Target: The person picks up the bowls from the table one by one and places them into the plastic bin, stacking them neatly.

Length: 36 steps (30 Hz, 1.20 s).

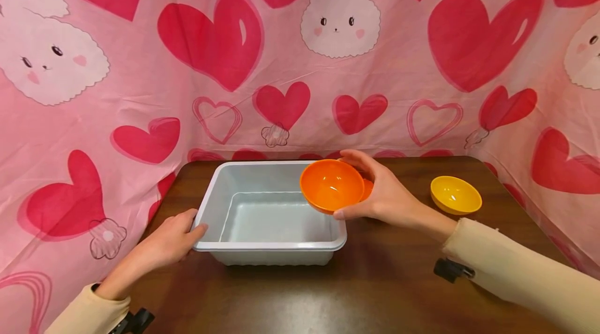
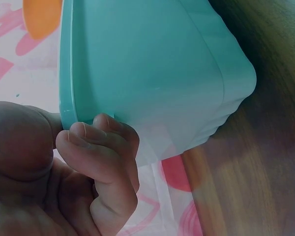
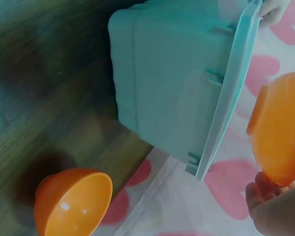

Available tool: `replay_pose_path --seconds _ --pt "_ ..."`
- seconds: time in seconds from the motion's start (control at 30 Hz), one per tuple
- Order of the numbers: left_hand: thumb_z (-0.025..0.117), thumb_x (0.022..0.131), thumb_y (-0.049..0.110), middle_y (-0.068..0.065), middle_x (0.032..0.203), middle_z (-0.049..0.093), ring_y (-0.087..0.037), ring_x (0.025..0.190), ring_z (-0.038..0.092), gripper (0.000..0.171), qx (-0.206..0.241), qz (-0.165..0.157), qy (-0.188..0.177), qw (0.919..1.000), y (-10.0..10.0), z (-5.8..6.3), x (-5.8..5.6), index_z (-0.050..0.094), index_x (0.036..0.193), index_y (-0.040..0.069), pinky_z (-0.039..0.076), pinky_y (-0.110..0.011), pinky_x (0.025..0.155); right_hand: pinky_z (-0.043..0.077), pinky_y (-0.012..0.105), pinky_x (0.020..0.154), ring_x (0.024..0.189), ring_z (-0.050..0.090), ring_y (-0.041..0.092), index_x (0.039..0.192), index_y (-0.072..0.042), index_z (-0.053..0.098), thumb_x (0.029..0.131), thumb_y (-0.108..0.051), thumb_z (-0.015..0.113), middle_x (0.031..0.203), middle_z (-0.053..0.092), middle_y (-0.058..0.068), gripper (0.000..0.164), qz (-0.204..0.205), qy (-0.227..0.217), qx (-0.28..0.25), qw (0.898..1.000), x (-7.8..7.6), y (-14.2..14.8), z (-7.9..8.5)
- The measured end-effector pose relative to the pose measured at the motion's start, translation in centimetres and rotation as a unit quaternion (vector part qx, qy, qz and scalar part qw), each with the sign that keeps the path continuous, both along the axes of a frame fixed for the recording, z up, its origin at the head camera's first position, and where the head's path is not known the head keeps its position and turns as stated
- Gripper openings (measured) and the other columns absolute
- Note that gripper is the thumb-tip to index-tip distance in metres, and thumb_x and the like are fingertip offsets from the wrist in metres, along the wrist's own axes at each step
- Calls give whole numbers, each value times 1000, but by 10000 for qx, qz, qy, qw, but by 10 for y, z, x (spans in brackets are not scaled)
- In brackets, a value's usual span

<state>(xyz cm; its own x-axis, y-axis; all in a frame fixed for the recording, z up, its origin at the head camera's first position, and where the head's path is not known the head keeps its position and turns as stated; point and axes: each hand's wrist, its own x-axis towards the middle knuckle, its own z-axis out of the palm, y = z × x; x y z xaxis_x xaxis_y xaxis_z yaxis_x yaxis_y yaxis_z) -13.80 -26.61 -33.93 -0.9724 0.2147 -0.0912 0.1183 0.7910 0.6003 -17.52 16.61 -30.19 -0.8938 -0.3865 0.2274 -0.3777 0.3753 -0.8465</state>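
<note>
A grey plastic basin (image 1: 269, 246) stands on the dark wooden table. My left hand (image 1: 175, 237) grips its left rim, the fingers curled below the lip in the left wrist view. My right hand (image 1: 386, 196) holds an orange bowl (image 1: 332, 185) by its right side, thumb in front and fingers behind. This bowl is raised over the basin's right rim, its hollow facing up and slightly towards me. Another orange bowl (image 3: 73, 201) rests on the table right of the basin in the right wrist view; in the head view it is mostly hidden behind the held bowl and hand.
A yellow bowl (image 1: 456, 195) sits farther right on the table (image 1: 398, 276), beyond my right forearm. A pink cloth (image 1: 281, 68) with hearts and rabbits hangs behind the table and along both sides. Dark wrist cameras (image 1: 453, 270) are strapped at both sleeves.
</note>
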Motion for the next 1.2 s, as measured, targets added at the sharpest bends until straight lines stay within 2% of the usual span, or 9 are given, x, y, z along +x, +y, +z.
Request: replay_pose_path --seconds 0.33,0.47,0.73,1.2 --pt "58 105 12 -4 66 56 -18 52 55 22 -1 -28 -1 10000 0 1 0 55 116 -6 50 -34 47 53 46 103 129 55 22 156 -13 44 68 -24 98 147 55 -1 103 144 -74 -125 9998 -6 -10 0" --pt "59 105 12 -3 67 56 -19 52 55 23 -11 -44 23 10000 0 2 0 55 117 -7 50 -34 48 54 46 102 128 55 21 154 -15 45 68 -24 98 147 56 -1 102 142 -62 -79 9998 -9 -14 0" --pt "59 105 13 -3 67 55 -19 53 56 23 -9 -29 -12 10000 0 1 1 55 117 -6 51 -34 48 45 49 111 129 56 19 152 -18 49 66 -32 99 147 57 -2 101 91 19 166 9998 -16 -22 2" --pt "58 105 12 -5 66 56 -18 51 55 19 39 -13 -9 10000 0 -1 0 55 114 -4 50 -33 47 52 46 102 127 54 23 153 -18 49 66 -33 99 147 56 0 101 293 -12 291 9991 -25 -42 2"
